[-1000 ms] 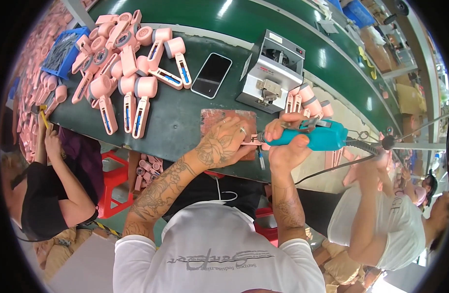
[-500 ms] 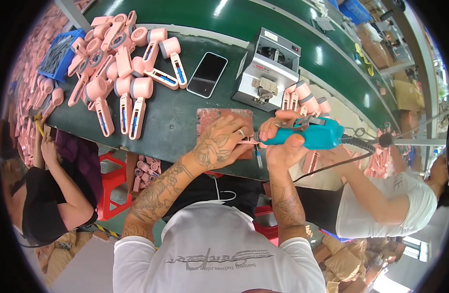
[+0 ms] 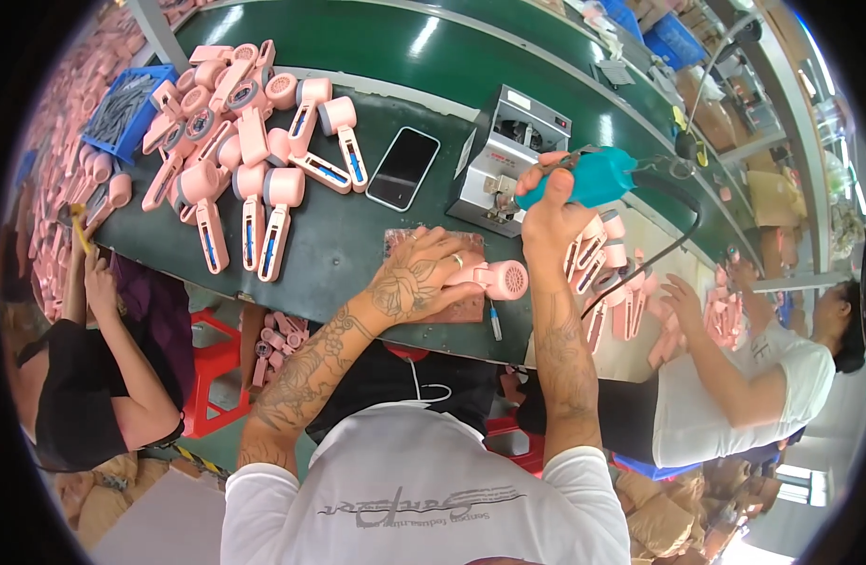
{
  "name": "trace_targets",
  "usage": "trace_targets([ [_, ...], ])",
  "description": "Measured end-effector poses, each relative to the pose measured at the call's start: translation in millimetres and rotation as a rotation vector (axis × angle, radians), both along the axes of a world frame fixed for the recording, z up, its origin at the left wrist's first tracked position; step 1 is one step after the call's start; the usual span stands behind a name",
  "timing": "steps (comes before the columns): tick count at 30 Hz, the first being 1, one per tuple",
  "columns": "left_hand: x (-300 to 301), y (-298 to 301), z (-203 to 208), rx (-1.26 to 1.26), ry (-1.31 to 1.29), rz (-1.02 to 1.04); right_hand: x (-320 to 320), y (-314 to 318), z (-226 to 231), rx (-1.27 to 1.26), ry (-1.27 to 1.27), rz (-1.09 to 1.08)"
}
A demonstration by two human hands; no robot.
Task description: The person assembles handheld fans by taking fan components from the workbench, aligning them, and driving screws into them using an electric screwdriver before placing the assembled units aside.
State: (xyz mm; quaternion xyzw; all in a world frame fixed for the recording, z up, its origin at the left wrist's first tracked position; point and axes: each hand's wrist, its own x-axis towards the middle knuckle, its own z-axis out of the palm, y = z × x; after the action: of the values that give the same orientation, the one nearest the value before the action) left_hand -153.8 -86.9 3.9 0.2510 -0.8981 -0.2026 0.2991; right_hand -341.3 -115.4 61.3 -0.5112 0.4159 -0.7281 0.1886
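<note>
Left hand [image 3: 416, 282] is clamped down on a pink handheld fan [image 3: 494, 279], pinning it on a pinkish mat [image 3: 424, 243] at the near edge of the green bench [image 3: 329, 254]; the fan's round grille head pokes out to the right of the fingers. Right hand [image 3: 551, 212] is fisted tight round a teal electric screwdriver [image 3: 593, 177], held up above and a bit right of the fan, w/ its black cable [image 3: 673, 235] looping off to the right. Bit tip isn't visible, so can't tell if a screw is loaded. Step in hand looks like the gap between fastenings: driver lifted clear, fan held steady on the mat. Next move prob. calls for bringing the driver straight down onto the fan body, lined up square, left hand keeping it from twisting. Behind the hands sit a grey box-shaped machine [image 3: 508, 160] and a dark phone [image 3: 403, 168]; a heap of pink fans [image 3: 245, 160] lies further left. Other people work on either side.
</note>
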Motion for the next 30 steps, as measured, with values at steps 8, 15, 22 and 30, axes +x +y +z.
trace_targets([
  [8, 0.0, 0.5, 3.6, 0.16, -0.098, 0.027, 7.5, 6.2, -14.3, 0.248, -0.037, 0.065],
  [15, -4.7, 0.0, -4.8, 0.083, 0.054, 0.061, -0.1, 7.2, 3.2, 0.032, 0.051, 0.029],
  [22, -4.4, 2.5, -3.0, 0.099, -0.056, 0.067, -2.4, -0.1, -9.7, 0.045, 0.034, 0.036],
  [30, -3.9, 1.2, -7.4, 0.075, -0.064, 0.083, 8.8, 49.6, 2.0, 0.224, -0.175, 0.09],
])
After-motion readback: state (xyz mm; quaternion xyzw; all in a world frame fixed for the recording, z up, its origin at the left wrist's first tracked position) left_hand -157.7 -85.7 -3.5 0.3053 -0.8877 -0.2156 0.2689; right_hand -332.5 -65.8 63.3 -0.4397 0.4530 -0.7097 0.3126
